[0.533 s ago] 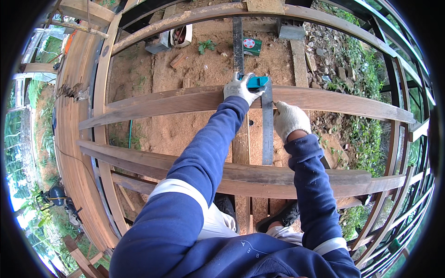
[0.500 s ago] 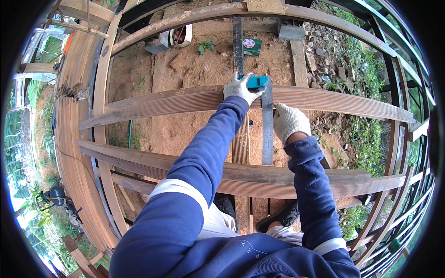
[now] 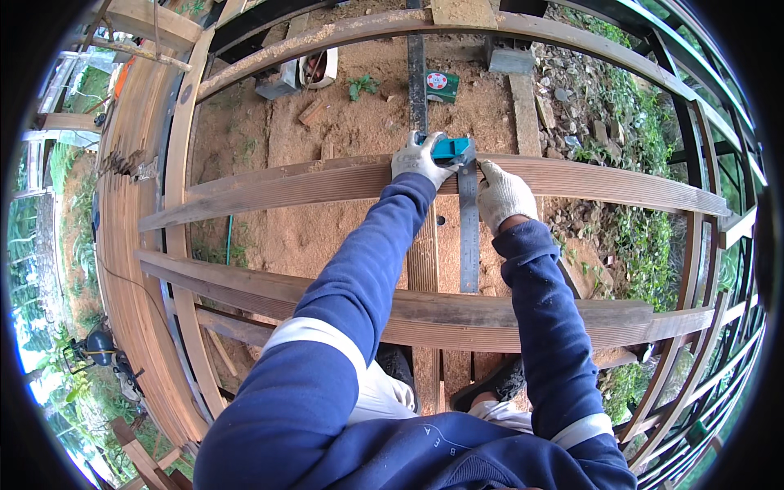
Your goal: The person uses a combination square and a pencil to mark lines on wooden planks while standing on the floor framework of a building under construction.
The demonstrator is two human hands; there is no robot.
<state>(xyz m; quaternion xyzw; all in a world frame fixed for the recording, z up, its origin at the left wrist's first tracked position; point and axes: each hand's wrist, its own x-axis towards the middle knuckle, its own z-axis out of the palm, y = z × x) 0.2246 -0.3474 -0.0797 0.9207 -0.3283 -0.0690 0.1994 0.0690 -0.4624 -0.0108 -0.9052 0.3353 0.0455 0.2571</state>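
A square with a teal stock point(image 3: 451, 149) and a long steel blade point(image 3: 469, 237) lies across a grooved wooden plank point(image 3: 314, 181). The blade hangs past the plank's near edge toward me. My left hand point(image 3: 418, 162), in a white glove, is closed around the stock and holds it at the plank. My right hand point(image 3: 506, 196), also gloved, is closed in a pinch just right of the blade, with its fingertips on the plank. Whatever those fingers may hold is too small to make out.
A second grooved plank point(image 3: 523, 320) crosses nearer me, above my shoes. Stacked boards point(image 3: 131, 286) run along the left. Below the frame lie sandy ground, a green box point(image 3: 442, 87), a whitish container point(image 3: 319, 67) and a concrete block point(image 3: 510, 59). Dark metal rails point(image 3: 739, 155) stand right.
My right hand has moved away from me along the blade's right side, its fingertips now near the stock. My left hand and the square stay in place; the view has shifted slightly.
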